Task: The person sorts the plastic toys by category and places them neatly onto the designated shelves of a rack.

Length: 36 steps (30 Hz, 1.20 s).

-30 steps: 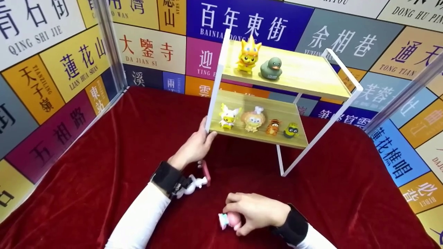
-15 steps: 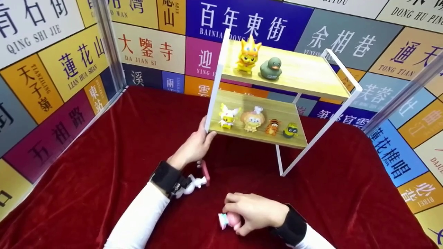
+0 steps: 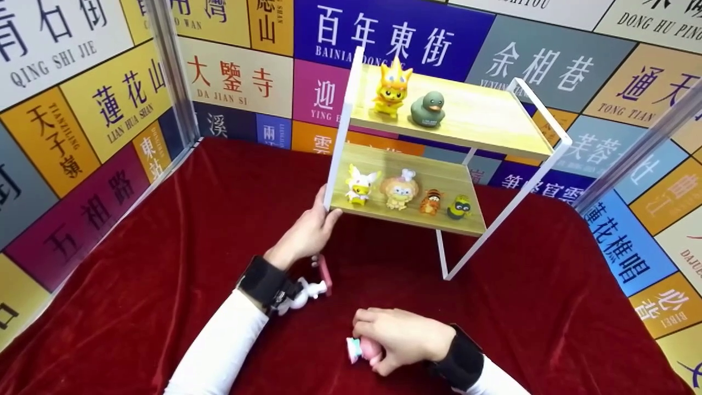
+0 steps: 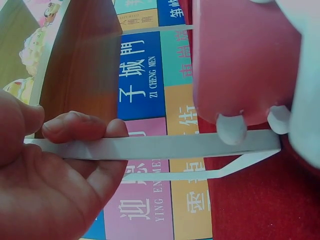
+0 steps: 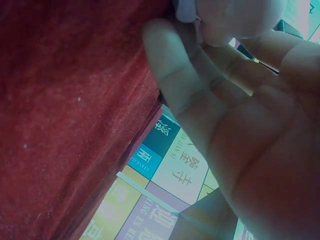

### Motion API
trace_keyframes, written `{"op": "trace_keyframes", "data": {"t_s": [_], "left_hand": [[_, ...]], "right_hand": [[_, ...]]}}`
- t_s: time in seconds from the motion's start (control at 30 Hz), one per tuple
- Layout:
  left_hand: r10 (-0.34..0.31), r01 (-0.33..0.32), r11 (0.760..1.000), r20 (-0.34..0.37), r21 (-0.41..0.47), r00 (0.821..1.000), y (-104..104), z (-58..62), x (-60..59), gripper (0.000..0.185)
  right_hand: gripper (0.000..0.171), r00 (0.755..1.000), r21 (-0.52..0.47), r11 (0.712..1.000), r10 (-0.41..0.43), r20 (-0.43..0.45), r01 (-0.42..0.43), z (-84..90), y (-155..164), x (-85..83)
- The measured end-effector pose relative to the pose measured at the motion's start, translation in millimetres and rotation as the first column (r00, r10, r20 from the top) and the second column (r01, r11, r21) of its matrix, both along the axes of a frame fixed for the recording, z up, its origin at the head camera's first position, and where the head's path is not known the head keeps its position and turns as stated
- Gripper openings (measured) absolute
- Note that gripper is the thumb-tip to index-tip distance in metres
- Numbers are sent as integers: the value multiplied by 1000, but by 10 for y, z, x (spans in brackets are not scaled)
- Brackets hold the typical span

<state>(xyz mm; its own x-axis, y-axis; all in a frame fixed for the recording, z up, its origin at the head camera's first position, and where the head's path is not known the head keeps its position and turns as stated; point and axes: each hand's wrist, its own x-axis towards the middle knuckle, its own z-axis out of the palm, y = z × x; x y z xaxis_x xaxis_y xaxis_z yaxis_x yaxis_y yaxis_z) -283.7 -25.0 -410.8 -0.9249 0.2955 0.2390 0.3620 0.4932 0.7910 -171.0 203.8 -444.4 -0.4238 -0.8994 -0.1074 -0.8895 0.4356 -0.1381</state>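
A two-tier shelf with a white metal frame point(image 3: 339, 137) stands on the red cloth. My left hand point(image 3: 307, 233) grips its front left upright; in the left wrist view thumb and fingers point(image 4: 75, 127) pinch the white bar point(image 4: 190, 146). My right hand point(image 3: 400, 337) lies on the cloth near the front and curls round a small pink toy point(image 3: 362, 349), seen close in the right wrist view as the pink toy point(image 5: 235, 17). On the top board stand a yellow crowned figure point(image 3: 390, 88) and a grey duck point(image 3: 428, 109). Several small figures point(image 3: 406, 192) line the lower board.
A red cloth point(image 3: 164, 219) covers the table. Walls of coloured street-sign panels point(image 3: 109, 99) enclose it at the left, back and right, with clear plastic edges. A white and pink toy point(image 3: 312, 282) lies beside my left wrist.
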Motion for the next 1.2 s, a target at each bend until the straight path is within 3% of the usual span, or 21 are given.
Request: {"op": "trace_keyframes", "data": {"t_s": [0.37, 0.93, 1.2], "left_hand": [[5, -5, 1000, 8, -2, 1000, -3, -4, 2, 66], [1, -1, 1000, -7, -2, 1000, -5, -1, 3, 66], [4, -4, 1000, -7, -2, 1000, 5, -16, 1, 66]], "right_hand": [[37, 999, -17, 1000, 10, 30, -10, -15, -15, -15], [44, 972, -75, 994, -58, 230, 77, 106, 69, -54], [42, 979, -132, 991, -11, 206, 38, 126, 93, -69]]}}
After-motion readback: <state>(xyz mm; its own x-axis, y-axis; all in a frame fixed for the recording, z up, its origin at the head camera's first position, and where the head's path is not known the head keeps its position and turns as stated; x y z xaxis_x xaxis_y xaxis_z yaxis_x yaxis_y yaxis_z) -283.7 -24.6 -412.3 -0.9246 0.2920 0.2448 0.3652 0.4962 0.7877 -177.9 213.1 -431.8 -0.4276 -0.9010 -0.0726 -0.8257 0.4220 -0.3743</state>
